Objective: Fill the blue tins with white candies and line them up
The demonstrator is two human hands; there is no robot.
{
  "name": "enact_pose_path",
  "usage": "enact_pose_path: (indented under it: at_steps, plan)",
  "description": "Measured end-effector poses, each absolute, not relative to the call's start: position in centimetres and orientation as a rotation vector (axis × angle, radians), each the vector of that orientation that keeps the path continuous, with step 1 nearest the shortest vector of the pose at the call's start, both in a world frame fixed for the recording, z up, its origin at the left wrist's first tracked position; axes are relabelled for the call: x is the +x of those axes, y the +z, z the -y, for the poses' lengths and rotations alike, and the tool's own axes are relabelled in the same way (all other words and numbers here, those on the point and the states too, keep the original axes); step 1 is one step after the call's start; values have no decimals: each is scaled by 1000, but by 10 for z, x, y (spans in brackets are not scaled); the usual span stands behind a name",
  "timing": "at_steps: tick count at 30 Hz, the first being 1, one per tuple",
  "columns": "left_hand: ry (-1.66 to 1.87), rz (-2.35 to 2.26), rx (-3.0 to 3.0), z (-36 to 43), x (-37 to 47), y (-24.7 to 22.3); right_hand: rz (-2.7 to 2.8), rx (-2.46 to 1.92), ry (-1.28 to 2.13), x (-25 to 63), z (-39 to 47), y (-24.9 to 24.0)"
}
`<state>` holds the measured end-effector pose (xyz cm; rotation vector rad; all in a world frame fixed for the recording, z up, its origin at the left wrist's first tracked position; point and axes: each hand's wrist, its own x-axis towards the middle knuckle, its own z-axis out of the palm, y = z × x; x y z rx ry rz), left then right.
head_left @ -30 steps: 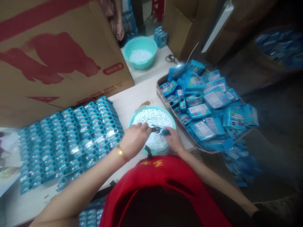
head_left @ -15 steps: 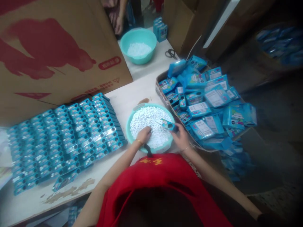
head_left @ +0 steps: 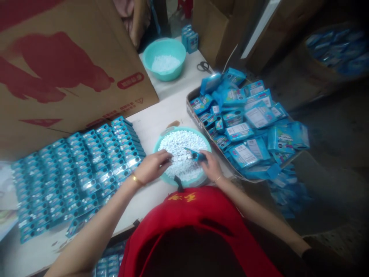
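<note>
A turquoise bowl (head_left: pixel 158 145) full of small white pellets (head_left: pixel 186 140) stands on the table before me. My right hand (head_left: pixel 211 166) grips a small blue box (head_left: pixel 196 155) with a dark round spot at its end, tilted above the pellets. At the bowl's left rim is my left hand (head_left: pixel 155 166), fingers curled together; whatever may be in them is hidden. Rows of similar blue boxes (head_left: pixel 93 182) stand close together on the table to the left, and white pellets show on some of them.
A carton (head_left: pixel 198 119) heaped with blue boxes stands right of the bowl. Behind are a second turquoise bowl (head_left: pixel 148 57), scissors (head_left: pixel 204 67) and several upright boxes (head_left: pixel 190 40). A large cardboard box (head_left: pixel 129 88) stands back left. Another person's arm (head_left: pixel 140 21) shows beyond it.
My left hand has come out of the pellets and moved left to the bowl's rim. My right hand has shifted the blue box slightly left, further over the bowl.
</note>
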<state>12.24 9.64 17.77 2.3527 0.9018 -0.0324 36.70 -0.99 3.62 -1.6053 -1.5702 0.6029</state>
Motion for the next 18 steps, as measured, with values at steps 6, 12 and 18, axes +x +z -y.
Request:
enact_pose_path:
  at_steps: [6,12,18]
  plan:
    - [-575,-1002,2720,-81,174,225,1595,-1527,611,354,7,28]
    - [-479,-1140,2754,-83,164,229,1489,-1549,702,358,10,25]
    - [-452,-1344,2301,-96,121,106,1354,-1612,732,380,15,39]
